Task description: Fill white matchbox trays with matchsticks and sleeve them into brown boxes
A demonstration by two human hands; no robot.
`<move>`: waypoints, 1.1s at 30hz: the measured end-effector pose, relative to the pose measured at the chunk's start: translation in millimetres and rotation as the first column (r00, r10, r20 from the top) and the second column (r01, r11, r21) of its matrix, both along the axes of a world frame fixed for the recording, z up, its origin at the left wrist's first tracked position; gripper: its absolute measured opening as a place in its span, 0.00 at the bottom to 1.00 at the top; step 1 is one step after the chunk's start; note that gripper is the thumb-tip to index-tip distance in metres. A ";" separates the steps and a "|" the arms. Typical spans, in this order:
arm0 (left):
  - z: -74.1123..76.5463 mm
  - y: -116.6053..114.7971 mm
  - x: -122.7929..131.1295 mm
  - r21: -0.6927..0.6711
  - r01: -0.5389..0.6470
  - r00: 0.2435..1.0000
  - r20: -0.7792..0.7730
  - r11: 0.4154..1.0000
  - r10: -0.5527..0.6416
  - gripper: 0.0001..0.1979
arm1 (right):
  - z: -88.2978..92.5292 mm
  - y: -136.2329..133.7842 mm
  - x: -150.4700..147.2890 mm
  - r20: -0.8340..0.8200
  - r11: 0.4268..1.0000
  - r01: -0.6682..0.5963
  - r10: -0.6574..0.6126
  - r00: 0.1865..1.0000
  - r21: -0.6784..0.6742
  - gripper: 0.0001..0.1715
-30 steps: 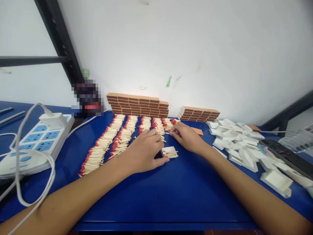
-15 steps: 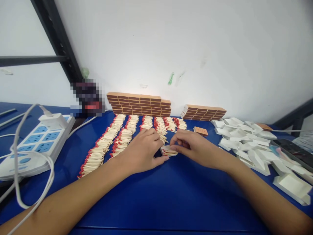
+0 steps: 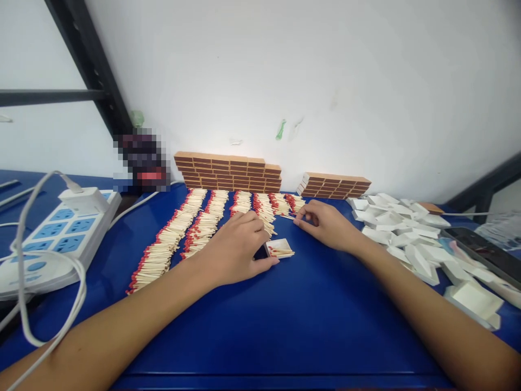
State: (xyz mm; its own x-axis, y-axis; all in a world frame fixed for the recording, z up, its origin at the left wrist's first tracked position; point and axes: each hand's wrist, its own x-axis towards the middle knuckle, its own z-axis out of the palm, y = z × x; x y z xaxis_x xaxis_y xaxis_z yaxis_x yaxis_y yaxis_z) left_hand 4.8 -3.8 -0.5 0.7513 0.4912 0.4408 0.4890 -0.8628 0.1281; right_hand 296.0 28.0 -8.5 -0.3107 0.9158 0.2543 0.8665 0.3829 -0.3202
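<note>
My left hand (image 3: 238,247) rests curled on the blue table (image 3: 260,326), its fingers closed on the left edge of a small white matchbox tray (image 3: 280,249) with a few red-tipped matches in it. My right hand (image 3: 325,224) reaches to the near end of the rows of matches (image 3: 211,220), fingertips pinched at matches beside the rightmost row (image 3: 293,203). What the pinch holds is too small to make out.
Stacks of brown matchbox sleeves (image 3: 228,172) and a second stack of sleeves (image 3: 336,186) stand against the wall. A heap of white empty trays (image 3: 407,233) lies at right, with a dark phone (image 3: 482,250) beyond. A white power strip (image 3: 52,233) with cables sits at left.
My right hand moved from the rows to the tray half a second ago, then back to the far rows. My left hand stayed on the tray.
</note>
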 end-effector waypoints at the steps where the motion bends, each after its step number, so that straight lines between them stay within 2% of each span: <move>1: 0.1 0.0 -0.1 0.004 0.000 1.000 -0.001 1.000 0.000 0.15 | 1.4 -1.0 -1.3 -0.002 1.000 -0.003 0.003 1.000 -0.018 0.13; 3: 0.3 -0.2 -0.2 0.012 0.000 1.000 -0.001 1.000 0.000 0.14 | 3.1 -1.6 -1.7 -0.017 0.999 -0.009 0.009 1.000 -0.039 0.14; 9: 0.3 -0.6 0.0 0.019 0.006 1.000 0.013 1.000 -0.006 0.14 | -3.2 4.3 4.3 -0.043 1.000 0.001 0.000 0.999 0.014 0.12; 13: 0.9 -1.1 -0.1 0.005 0.005 1.000 -0.004 1.000 -0.005 0.14 | -2.0 3.1 7.8 -0.015 0.999 -0.006 0.005 1.000 -0.040 0.09; 18: 1.3 -2.1 0.2 -0.001 0.003 1.000 -0.008 1.000 -0.003 0.14 | 5.2 0.2 11.2 -0.049 0.995 -0.061 0.057 0.997 -0.084 0.11; 24: 1.0 -1.8 1.1 -0.004 0.018 1.000 0.004 1.000 -0.018 0.14 | -2.7 7.2 1.7 -0.083 1.000 0.025 -0.025 0.996 -0.001 0.14; 28: 1.2 -1.2 1.2 -0.008 0.016 1.000 0.005 1.000 -0.016 0.13 | -7.6 9.8 0.1 -0.076 0.999 0.004 -0.006 0.997 -0.036 0.13; 33: 0.6 -0.5 0.9 -0.016 0.004 1.000 0.001 1.000 -0.004 0.14 | -5.4 7.9 6.5 -0.050 0.996 -0.017 0.013 0.999 -0.084 0.11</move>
